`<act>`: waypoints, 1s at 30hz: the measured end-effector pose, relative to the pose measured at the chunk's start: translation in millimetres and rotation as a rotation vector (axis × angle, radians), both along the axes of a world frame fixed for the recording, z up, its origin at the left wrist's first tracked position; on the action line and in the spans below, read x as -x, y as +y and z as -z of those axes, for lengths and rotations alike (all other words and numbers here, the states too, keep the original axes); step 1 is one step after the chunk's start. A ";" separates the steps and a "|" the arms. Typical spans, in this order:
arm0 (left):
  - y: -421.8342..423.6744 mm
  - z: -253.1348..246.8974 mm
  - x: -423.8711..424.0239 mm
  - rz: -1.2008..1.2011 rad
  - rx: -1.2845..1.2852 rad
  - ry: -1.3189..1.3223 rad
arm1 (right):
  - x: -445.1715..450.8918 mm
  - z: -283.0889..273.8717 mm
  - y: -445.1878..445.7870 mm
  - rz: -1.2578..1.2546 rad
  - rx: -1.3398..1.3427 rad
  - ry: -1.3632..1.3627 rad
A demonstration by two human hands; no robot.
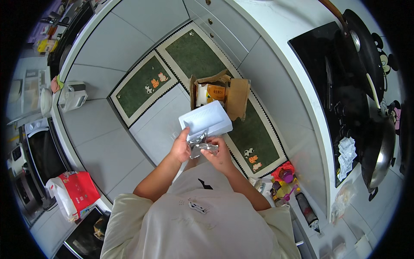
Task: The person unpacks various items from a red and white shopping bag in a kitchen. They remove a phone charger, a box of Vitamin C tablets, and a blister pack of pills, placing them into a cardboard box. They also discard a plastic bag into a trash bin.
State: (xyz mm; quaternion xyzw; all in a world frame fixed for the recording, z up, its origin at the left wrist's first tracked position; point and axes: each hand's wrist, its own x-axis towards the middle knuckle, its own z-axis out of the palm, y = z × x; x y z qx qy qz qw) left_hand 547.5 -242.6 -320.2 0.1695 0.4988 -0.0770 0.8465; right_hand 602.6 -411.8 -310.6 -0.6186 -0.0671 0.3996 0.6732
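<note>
A white plastic tray (pixel 207 118) with ribbed sides is held in front of my body. My left hand (pixel 181 145) grips its near left corner, thumb over the rim. Crumpled silver foil packaging (pixel 198 142) hangs between my two hands, below the tray's near edge. The fingers of my right hand (pixel 218 153) pinch the foil's right end. Whether my left fingers also hold the foil is hard to see. Beyond the tray, an opened cardboard box (pixel 238 97) stands with its flaps up, holding an orange-and-white package (pixel 215 93); the tray hides its near side.
Green mats with cat pictures (pixel 139 89) cover part of the floor. At right, a black cooktop (pixel 336 97) carries a wok (pixel 378 155) and white sachets (pixel 346 157). A red-and-white bag (pixel 76 192) rests at left. Bottles (pixel 305 207) stand low at right.
</note>
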 end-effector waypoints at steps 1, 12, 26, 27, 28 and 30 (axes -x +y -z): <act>-6.9 7.8 1.6 -0.066 -0.008 -0.006 | 0.6 5.3 -0.2 0.024 0.048 -0.096; -34.3 54.5 -32.7 -0.071 0.028 0.049 | -31.3 21.8 -32.3 0.004 -0.072 0.494; -16.9 129.6 -114.7 0.589 -1.290 0.239 | -40.3 63.4 -132.4 0.590 0.192 0.414; -19.0 143.5 -123.0 0.668 -1.353 0.325 | -39.2 67.0 -139.1 0.591 0.196 0.421; -21.1 155.8 -130.5 0.729 -1.348 0.401 | -35.9 70.0 -146.5 0.597 0.202 0.430; -22.2 183.1 -143.8 0.867 -1.343 0.401 | -30.3 75.4 -157.0 0.632 0.239 0.447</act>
